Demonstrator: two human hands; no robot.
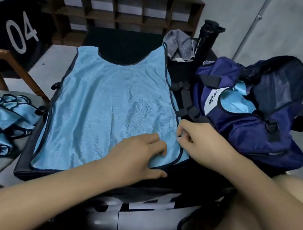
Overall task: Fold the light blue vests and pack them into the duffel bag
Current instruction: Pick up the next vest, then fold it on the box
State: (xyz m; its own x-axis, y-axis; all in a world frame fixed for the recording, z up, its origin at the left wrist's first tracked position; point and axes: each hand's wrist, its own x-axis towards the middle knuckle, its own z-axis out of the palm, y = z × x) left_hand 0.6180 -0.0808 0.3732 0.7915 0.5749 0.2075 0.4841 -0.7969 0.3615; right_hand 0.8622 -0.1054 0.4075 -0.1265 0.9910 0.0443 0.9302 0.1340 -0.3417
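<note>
A light blue vest (110, 100) with dark trim lies spread flat, neck opening away from the person, on a dark desk (201, 180). The left hand (138, 157) sits on the vest's near right corner: its fingers (156, 144) are bent on top of the cloth and its thumb lies along the bottom hem, so the corner is held between them. The right hand (197, 139) is just beside it at the vest's right edge, with curled fingers and thumb pinching the dark trim. To the right, touching the desk's far side, stands the navy duffel bag (249, 134), its top flap thrown open; a packed vest (237, 104) of the same light blue shows inside the mouth, beside a white label. At the left, a crumpled heap of vests (3, 121) rests on a grey seat (16, 148), apart from the spread one. Behind the vest's right shoulder lie a grey towel (180, 44) and an upright black sport bottle (203, 43). A dark wooden cubby shelf (121, 15) lines the back wall.
</note>
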